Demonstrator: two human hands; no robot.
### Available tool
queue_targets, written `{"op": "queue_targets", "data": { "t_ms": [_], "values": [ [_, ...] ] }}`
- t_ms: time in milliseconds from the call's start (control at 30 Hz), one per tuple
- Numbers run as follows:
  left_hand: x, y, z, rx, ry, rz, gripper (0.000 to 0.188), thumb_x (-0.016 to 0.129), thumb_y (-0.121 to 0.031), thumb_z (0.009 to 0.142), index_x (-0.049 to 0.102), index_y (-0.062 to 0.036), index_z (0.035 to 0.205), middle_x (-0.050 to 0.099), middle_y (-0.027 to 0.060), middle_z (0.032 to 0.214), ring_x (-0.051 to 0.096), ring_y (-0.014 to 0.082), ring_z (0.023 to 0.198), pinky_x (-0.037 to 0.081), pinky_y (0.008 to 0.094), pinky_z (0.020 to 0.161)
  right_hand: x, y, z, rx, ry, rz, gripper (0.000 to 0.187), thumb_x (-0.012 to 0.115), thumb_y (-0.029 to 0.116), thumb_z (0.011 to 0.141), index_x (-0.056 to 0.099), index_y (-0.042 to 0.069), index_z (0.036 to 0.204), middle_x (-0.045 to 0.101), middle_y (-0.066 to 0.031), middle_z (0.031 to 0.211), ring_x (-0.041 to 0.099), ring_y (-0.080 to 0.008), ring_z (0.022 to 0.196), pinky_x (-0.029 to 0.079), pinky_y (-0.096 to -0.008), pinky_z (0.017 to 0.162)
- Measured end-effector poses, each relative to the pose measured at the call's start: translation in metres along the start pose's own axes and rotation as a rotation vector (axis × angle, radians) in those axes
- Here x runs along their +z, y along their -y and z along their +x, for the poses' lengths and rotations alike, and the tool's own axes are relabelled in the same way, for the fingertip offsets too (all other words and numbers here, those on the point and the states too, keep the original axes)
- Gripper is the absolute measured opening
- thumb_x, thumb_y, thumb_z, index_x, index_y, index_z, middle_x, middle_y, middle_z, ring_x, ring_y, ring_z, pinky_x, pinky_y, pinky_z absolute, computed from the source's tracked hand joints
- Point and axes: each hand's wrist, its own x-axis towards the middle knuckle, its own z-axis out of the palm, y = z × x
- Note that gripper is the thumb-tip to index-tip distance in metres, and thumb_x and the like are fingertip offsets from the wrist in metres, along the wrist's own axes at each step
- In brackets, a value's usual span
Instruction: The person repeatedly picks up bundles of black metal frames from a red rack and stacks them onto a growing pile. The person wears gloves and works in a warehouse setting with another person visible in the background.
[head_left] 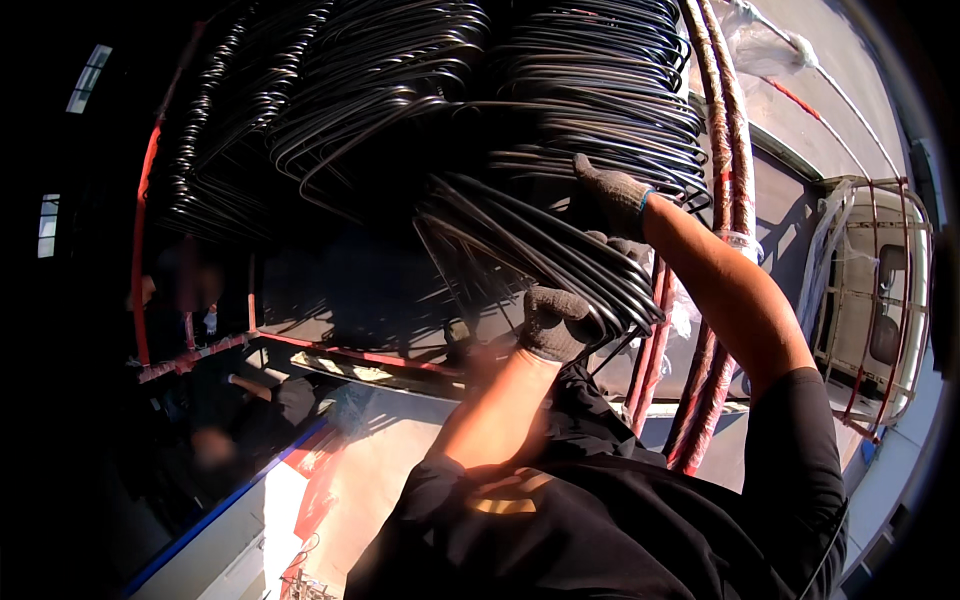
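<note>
A bundle of bent black metal rods [545, 245] lies at a slant in front of my body. My left hand [555, 325], in a grey knit glove, is closed around its near edge by the bent ends. On the far side of the same bundle is my gloved right hand [615, 195]. Its thumb points up and away, while its fingers curl against the rods, partly hidden behind them. Just beyond the hand rises a tall stack of similar bent rods [600, 90].
More rod stacks [385, 60] stand at the far left, partly in deep shadow. Wrapped upright poles [735, 130] border the stack on the right, near a vehicle cab [880, 290]. A red-wrapped rail [365, 357] crosses at left. Other people [265, 400] are below it in shadow.
</note>
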Motion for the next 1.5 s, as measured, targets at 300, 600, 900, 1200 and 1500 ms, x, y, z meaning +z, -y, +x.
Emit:
{"op": "queue_targets", "data": {
  "t_ms": [300, 600, 900, 1200, 1500],
  "values": [
    [-0.091, 0.049, 0.108, 0.088, -0.032, 1.802, 0.046, 0.072, -0.013, 0.086, 0.070, -0.0040, 0.131, 0.072, 0.0174, 0.130, 0.068, 0.0314, 0.121, 0.055, 0.0410, 0.105, -0.081, 0.057, -0.102, -0.521, -0.119, -0.896, 0.072, 0.068, 0.067, 0.093, 0.073, 0.003, 0.125, 0.075, -0.0237, 0.113, 0.071, -0.0378, 0.110, 0.053, -0.0439, 0.102],
    [-0.061, 0.004, 0.092, -0.186, -0.359, 0.239, 0.050, 0.066, -0.010, 0.092, 0.062, 0.0039, 0.140, 0.062, 0.0233, 0.146, 0.056, 0.0404, 0.138, 0.041, 0.0517, 0.123, -0.068, -0.037, -0.140, -0.806, -0.695, -0.999, 0.100, 0.095, 0.036, 0.073, 0.046, 0.009, 0.157, 0.050, -0.0209, 0.156, 0.047, -0.0454, 0.143, 0.041, -0.0544, 0.120],
    [-0.044, -0.038, 0.092, -0.170, -0.582, 0.012, 0.049, 0.072, -0.033, 0.099, 0.066, 0.0028, 0.133, 0.069, 0.0188, 0.138, 0.061, 0.0377, 0.132, 0.039, 0.0546, 0.120, -0.030, -0.198, -0.101, -0.211, -0.732, -0.272, 0.127, 0.096, 0.029, 0.069, 0.019, 0.004, 0.167, 0.046, -0.0308, 0.158, 0.051, -0.0392, 0.145, 0.046, -0.0418, 0.116],
    [-0.059, -0.052, 0.096, -0.331, -0.585, -0.023, 0.049, 0.048, -0.038, 0.114, 0.068, 0.0054, 0.126, 0.071, 0.0215, 0.134, 0.069, 0.0267, 0.119, 0.048, 0.0382, 0.105, -0.067, -0.276, -0.045, -0.234, -0.781, -0.231, 0.152, 0.104, 0.033, 0.058, 0.005, 0.007, 0.170, 0.036, -0.0241, 0.168, 0.037, -0.0380, 0.155, 0.035, -0.0434, 0.125],
    [-0.037, -0.047, 0.102, -0.279, -0.795, 0.203, 0.036, 0.062, -0.023, 0.103, 0.069, -0.0008, 0.130, 0.071, 0.0164, 0.136, 0.064, 0.0328, 0.128, 0.039, 0.0550, 0.122, -0.042, -0.299, -0.004, -0.369, -0.786, -0.145, 0.124, 0.101, 0.022, 0.058, 0.029, 0.003, 0.157, 0.047, -0.0202, 0.147, 0.046, -0.0354, 0.141, 0.039, -0.0433, 0.120]
  ]
}}
